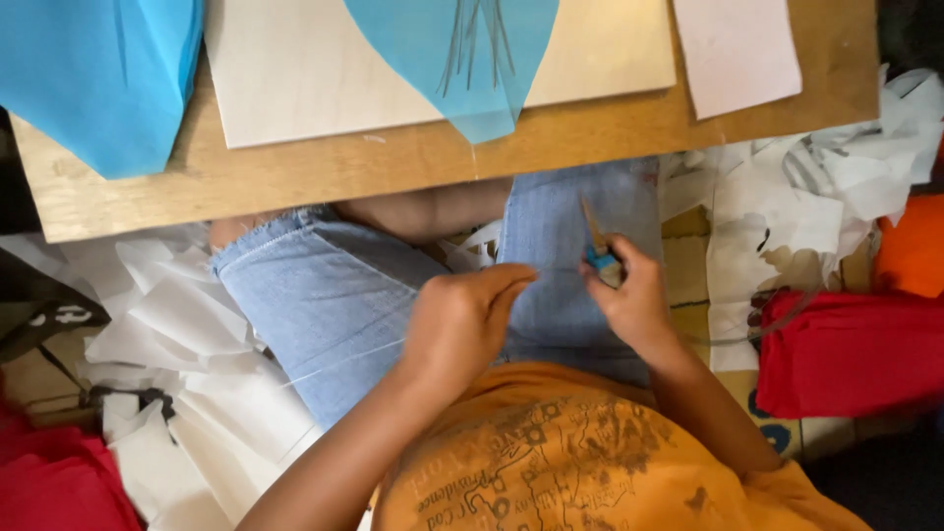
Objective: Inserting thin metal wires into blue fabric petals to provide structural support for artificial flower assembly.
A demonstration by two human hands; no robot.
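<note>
My left hand [460,317] hovers over my lap with its fingers pinched on a thin pale thread [334,362] that runs off to the lower left across my denim shorts [324,305]. My right hand [634,295] is closed on a small brush [600,254] with a wooden handle and a blue band, its handle pointing up toward the table. The two hands sit close together, fingertips nearly touching, below the front edge of a low wooden table [413,162].
On the table lie a pale plywood board [295,79], blue paper sheets [93,79] [462,54] and a pink sheet [737,49]. White paper scraps [187,344] litter the floor at left and right. Red cloth [846,354] and orange cloth [910,251] lie at right.
</note>
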